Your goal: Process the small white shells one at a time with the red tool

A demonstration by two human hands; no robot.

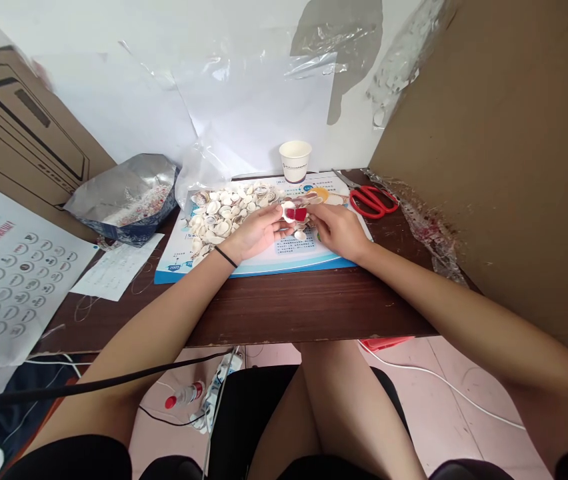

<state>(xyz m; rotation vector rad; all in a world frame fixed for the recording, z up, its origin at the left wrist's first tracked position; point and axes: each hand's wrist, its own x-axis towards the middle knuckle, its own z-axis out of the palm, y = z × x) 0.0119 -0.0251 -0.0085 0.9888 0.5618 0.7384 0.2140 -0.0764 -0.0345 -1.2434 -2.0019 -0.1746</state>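
My left hand [259, 233], with a black band at the wrist, pinches a small white seashell [287, 208] between thumb and fingers. A small glossy red piece [297, 214] lies against the shell. The fingers of my right hand [341, 230] are closed at the red piece's right end; its exact kind is not clear. To the left spreads a pile of white and cream seashells [227, 210] on a printed blue and white sheet [264, 264]. A few loose shells lie just below and behind my hands.
A paper cup [295, 163] stands at the sheet's back edge. Red-handled scissors [373, 201] lie right of it. On the left, an open bag [129, 207] holds small pale and reddish bits. Cardboard [504, 167] walls the right side. Cables and a bottle [184, 395] are below the table.
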